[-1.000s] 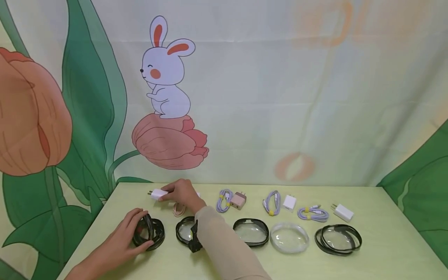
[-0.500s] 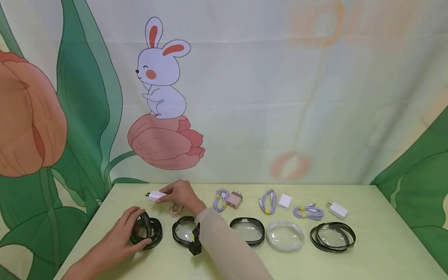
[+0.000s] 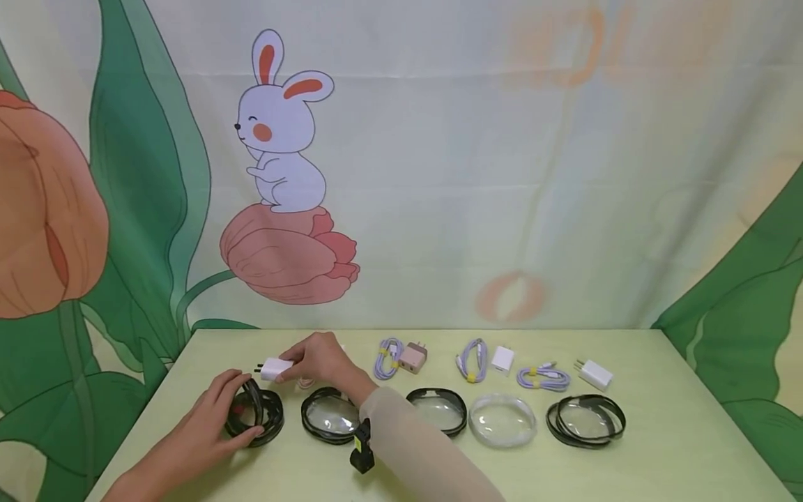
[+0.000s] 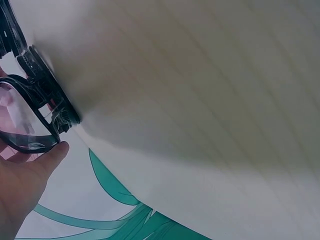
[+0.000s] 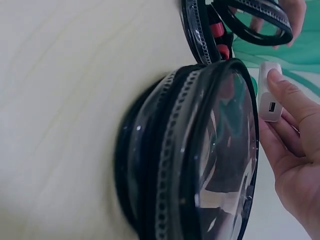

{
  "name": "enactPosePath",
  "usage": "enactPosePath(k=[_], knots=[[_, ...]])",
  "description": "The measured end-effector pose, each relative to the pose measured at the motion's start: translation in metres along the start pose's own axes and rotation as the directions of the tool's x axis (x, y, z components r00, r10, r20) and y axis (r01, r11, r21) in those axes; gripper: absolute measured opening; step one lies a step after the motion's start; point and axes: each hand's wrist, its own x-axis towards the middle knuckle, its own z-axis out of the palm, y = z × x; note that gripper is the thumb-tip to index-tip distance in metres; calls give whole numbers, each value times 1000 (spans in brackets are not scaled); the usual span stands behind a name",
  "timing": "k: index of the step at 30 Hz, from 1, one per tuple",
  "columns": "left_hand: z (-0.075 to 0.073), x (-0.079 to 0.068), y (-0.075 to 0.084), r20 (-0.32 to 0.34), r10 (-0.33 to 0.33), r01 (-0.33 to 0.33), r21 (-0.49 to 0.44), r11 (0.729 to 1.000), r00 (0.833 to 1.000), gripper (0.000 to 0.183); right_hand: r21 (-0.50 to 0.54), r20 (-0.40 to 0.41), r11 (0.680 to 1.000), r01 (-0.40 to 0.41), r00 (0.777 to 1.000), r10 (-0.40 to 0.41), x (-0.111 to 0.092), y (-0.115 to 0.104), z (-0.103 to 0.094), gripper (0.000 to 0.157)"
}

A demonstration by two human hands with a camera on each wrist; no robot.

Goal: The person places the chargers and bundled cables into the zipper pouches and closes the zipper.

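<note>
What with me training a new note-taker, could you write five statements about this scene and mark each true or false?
1. The right hand pinches a white charger. True.
2. The left hand holds a lavender cable. False: it grips the raised flap of the leftmost black-rimmed case.
3. In the head view, the pale-rimmed case stands between two black-rimmed cases. True.
4. Every charger in view is white. False: one is pinkish tan.
5. The prongs of the pinched charger point toward the right palm. False: they point away from it.
</note>
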Motion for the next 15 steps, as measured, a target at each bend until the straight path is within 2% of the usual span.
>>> enactPosePath(k=[5, 8, 15], knots=[[1, -1, 0, -24, 14, -13, 3, 1000, 1000, 83, -5, 28, 995, 103, 994, -103, -11, 2, -2, 33], [1, -1, 0, -32, 16, -16, 1, 1000, 999, 83, -56, 28, 985, 164, 986, -163, -15, 4, -2, 35], [3, -2, -3, -76, 59, -59, 7, 998, 995, 82, -70, 82, 981, 182, 981, -176, -22, -4, -5, 36]])
